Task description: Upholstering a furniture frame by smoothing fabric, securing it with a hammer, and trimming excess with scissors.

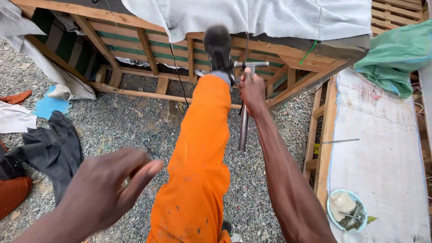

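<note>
- Across the far side: wooden frame [148, 47] with slanted slats, lying on gravel [135, 126], draped with a pale cloth [252, 15].
- At right: long white-covered table [382, 153], green bundle [396, 54] at its far end, small plate [346, 210] near.
- Down the middle: orange trouser leg [198, 166], raised, dark shoe [219, 47] pressed against the frame's edge.
- Near left: left hand [105, 189], empty, fingers loosely together, held above the gravel.
- Right of the shoe: right hand [252, 92], closed around the metal handle just below the head of a hammer [245, 90]; head against the frame, handle hanging down.
</note>
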